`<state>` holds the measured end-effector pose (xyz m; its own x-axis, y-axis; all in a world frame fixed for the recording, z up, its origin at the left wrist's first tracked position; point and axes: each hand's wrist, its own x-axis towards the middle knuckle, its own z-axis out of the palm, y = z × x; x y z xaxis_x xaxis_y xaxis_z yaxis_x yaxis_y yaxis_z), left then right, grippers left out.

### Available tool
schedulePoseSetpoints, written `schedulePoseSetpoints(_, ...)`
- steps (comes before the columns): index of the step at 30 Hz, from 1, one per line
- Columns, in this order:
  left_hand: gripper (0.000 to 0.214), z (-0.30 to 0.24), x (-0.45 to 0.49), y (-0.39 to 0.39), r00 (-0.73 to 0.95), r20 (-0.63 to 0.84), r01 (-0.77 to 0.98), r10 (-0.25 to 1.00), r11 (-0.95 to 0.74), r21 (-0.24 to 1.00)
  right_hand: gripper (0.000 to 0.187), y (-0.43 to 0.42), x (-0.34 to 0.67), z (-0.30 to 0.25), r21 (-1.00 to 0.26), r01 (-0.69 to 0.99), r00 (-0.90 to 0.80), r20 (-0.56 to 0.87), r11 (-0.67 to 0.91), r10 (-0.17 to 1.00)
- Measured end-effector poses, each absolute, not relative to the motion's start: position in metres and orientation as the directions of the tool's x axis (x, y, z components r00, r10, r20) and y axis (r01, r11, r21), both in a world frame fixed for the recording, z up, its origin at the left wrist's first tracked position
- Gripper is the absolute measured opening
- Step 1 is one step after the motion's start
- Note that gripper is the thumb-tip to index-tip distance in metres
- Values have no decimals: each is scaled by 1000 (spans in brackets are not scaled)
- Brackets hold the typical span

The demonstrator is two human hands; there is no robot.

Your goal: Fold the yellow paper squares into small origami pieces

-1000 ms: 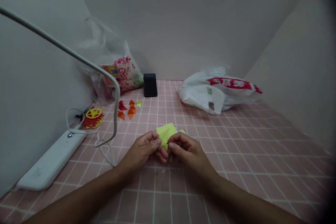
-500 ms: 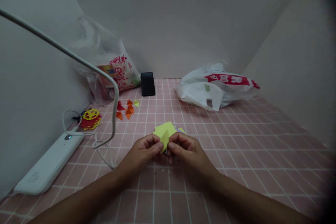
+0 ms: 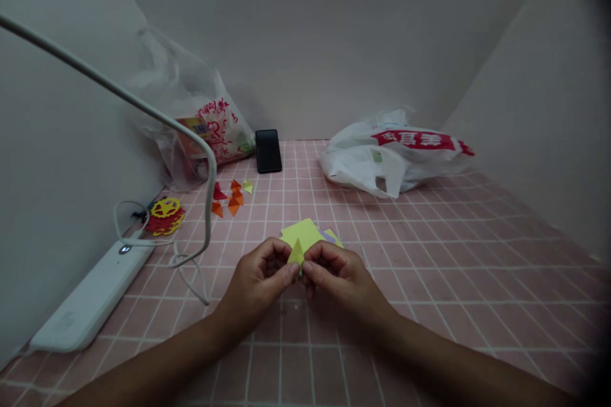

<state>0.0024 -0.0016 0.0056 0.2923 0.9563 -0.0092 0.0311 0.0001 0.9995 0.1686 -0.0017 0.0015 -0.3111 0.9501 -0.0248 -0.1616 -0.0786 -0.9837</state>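
Between my two hands is a small piece of folded yellow paper (image 3: 296, 252), its pointed tip upward. My left hand (image 3: 264, 273) pinches it from the left with thumb and fingers. From the right, my right hand (image 3: 337, 270) grips its lower edge, thumb against the paper. Right behind the fingers lie yellow paper sheets (image 3: 301, 230) on the table, with a purple sheet (image 3: 326, 236) partly showing at their right. My fingers hide the lower part of the folded piece.
Small folded orange papers (image 3: 235, 201), a red one (image 3: 218, 191) and a yellow one (image 3: 247, 186) lie back left. Around them are a phone (image 3: 268, 151), plastic bags (image 3: 222, 130) (image 3: 367, 168), yellow and red cutouts (image 3: 165, 216), a white power bank (image 3: 90, 299) and a looping cable (image 3: 209, 203).
The folded yellow paper has turned from pointing down to a narrower triangle pointing up. My left fingers have curled in more; the right hand has barely moved.
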Motion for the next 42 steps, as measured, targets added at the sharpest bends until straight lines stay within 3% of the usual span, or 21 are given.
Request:
schedulePoseSetpoints(10, 8, 5, 2, -2, 219, 24, 154, 975, -59, 986, 12, -2, 167, -1, -991, -108, -290, -45, -79, 956)
schedulePoseSetpoints(21, 4, 5, 3, -4, 199, 83, 333, 976, -147, 931, 7, -5, 168, -2, -998, 29, -264, 48, 57, 963)
schedulePoseSetpoints(32, 7, 7, 4, -5, 231, 36, 137, 972, -70, 988, 6, -5, 167, -6, -999, 15, -242, 40, 45, 970)
schedulePoseSetpoints(37, 7, 8, 4, -4, 255, 22, 112, 967, -52, 992, 5, -5, 167, -3, -997, -50, -262, 76, 65, 962)
schedulePoseSetpoints(42, 7, 8, 4, -4, 267, 24, 112, 963, -55, 992, 6, -5, 167, -3, -994, -6, -269, 109, 111, 957)
